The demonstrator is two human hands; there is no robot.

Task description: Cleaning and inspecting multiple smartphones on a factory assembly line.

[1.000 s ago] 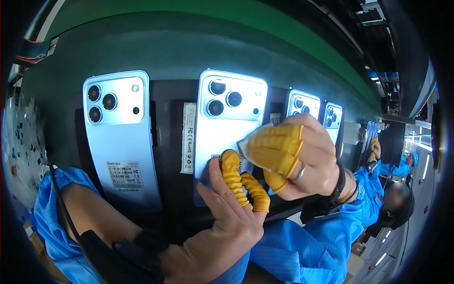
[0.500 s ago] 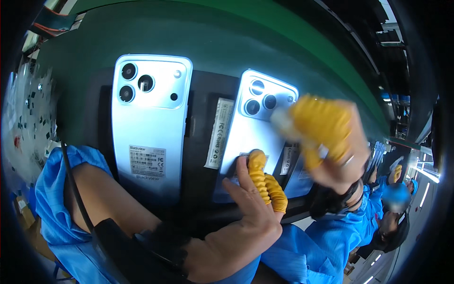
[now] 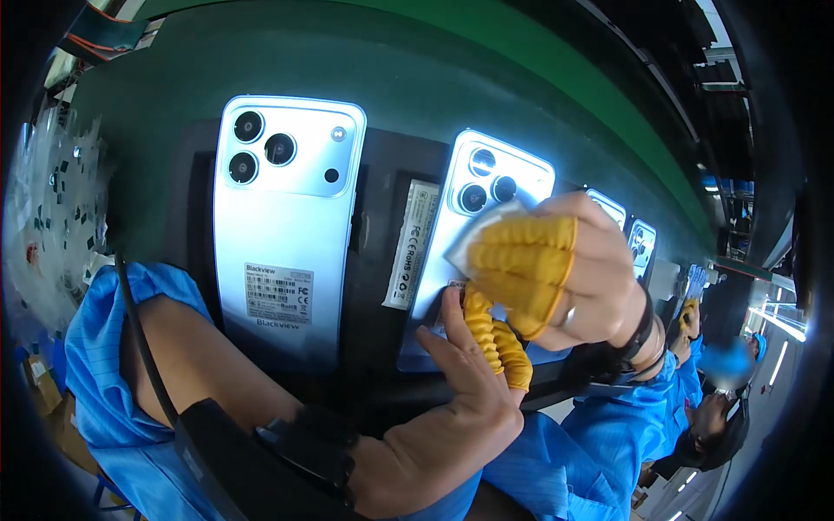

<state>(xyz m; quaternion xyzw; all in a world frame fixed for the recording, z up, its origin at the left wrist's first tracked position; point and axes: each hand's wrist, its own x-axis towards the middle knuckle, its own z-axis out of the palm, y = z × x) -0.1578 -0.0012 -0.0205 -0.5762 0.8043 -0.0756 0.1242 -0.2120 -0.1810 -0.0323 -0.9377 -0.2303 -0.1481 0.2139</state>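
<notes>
Where the work is centred, one phone (image 3: 453,227) is found lying back-up, cameras (image 3: 472,198) at the far end, on a dark mat (image 3: 382,169) set on the green counter (image 3: 408,61); it is taken as landmark. On the phone's near half the left hand (image 3: 473,391) is planted from above, thumb and fingers apart, nothing clamped; sliding is presumably resisted by those tips, set low so that the upper back is left free. Over the phone's middle, just below the cameras, the right hand (image 3: 599,286) is bunched, its grip closed on a pale pad (image 3: 465,250). Several fingers are sheathed in yellow finger cots (image 3: 521,265), likely so that skin marks are avoided. How much of the pad meets the phone cannot be made out, being hidden by the covered fingers. Just beside the phone on its left a white label strip (image 3: 410,247) is laid; farther left a second phone (image 3: 282,221) is laid back-up, printed label (image 3: 278,300) showing. To the phone's right, past the right hand, two more phones (image 3: 608,207) are seen, the row so spaced, it seems, that each may be handled without its neighbour being knocked.
</notes>
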